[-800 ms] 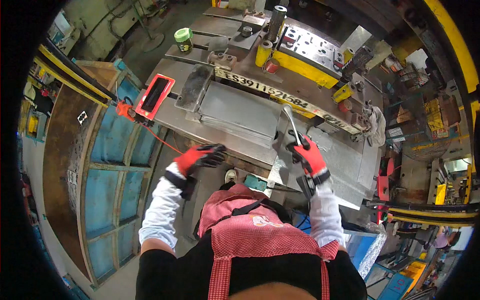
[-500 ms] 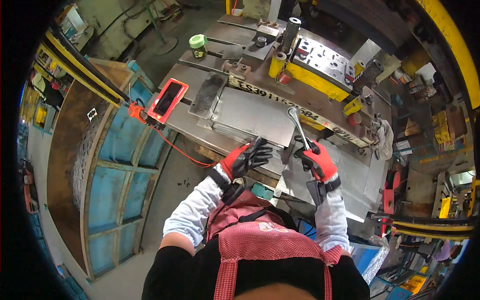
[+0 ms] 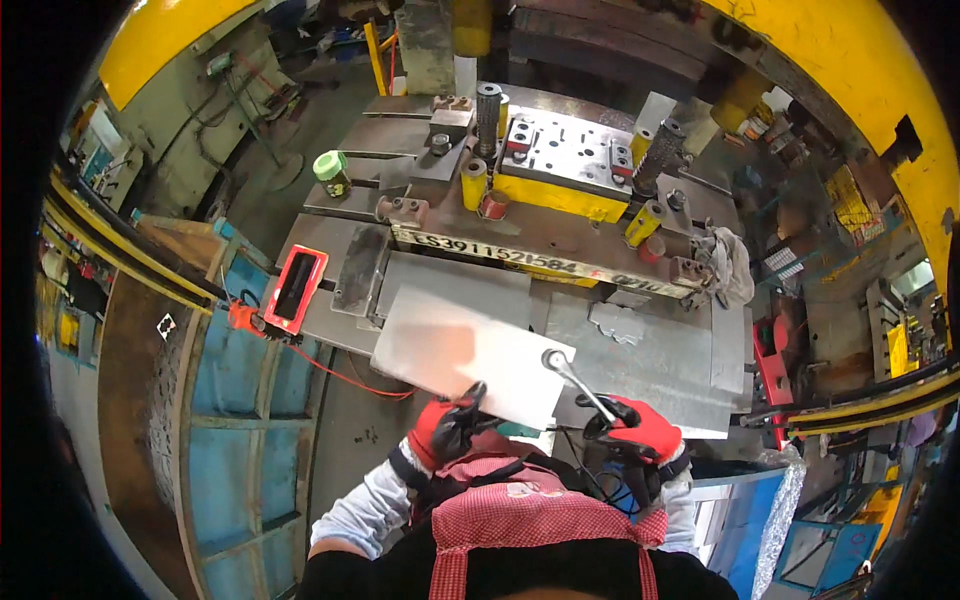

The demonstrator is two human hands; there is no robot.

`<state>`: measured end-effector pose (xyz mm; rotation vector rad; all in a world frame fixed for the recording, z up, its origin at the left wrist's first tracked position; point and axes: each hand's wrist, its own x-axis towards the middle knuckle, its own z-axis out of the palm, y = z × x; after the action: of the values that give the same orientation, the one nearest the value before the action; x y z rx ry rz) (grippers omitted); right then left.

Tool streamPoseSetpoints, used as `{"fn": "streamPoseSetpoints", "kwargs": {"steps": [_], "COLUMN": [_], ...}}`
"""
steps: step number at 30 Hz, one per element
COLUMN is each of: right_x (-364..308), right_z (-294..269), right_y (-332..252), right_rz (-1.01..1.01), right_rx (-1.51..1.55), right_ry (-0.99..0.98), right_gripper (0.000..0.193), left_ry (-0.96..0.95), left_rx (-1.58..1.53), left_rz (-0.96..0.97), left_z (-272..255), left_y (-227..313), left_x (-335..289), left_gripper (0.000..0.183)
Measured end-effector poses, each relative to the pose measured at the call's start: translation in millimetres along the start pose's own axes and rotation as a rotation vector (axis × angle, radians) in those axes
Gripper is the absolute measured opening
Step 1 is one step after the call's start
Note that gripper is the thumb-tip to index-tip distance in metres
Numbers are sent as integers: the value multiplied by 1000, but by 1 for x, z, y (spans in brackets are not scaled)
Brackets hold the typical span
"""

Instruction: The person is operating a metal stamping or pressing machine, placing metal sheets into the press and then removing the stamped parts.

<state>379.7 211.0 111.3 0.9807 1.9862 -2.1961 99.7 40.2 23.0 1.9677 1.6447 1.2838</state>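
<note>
My left hand, in a red and black glove, is closed on the near edge of a thin, shiny metal sheet, thumb on top. The sheet is raised and tilted over the stack of metal sheets, hiding much of it. In my right hand, gloved the same way, is a ratchet wrench, a chrome tool with a round head. Its head lies over the sheet's right corner; I cannot tell how firmly they touch.
Beyond the sheets stands a press die with yellow blocks and upright posts. A phone in a red case and a green-lidded jar sit at left. Flat metal extends right, with a rag behind. A blue-panelled bin is at far left.
My left hand has taken hold of a sheet's near edge, and the sheet has come up off the stack toward me. My right hand has moved nearer with the ratchet wrench. The view has shifted.
</note>
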Motion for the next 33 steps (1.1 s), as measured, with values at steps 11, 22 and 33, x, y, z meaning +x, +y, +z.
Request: {"fn": "streamPoseSetpoints", "kwargs": {"steps": [11, 22, 33], "right_x": [23, 62, 68], "right_z": [10, -11, -25], "right_y": [-35, -38, -36], "right_rz": [-261, -214, -243], "right_rx": [538, 509, 575], "right_ry": [314, 325, 352], "right_gripper": [51, 48, 23], "left_ry": [-337, -122, -20], "left_rx": [-1351, -406, -1502], "left_rz": [-535, 22, -650], "left_z": [-18, 7, 14], "left_y": [-98, -140, -61], "left_x": [276, 306, 256], "left_gripper": [19, 24, 39]}}
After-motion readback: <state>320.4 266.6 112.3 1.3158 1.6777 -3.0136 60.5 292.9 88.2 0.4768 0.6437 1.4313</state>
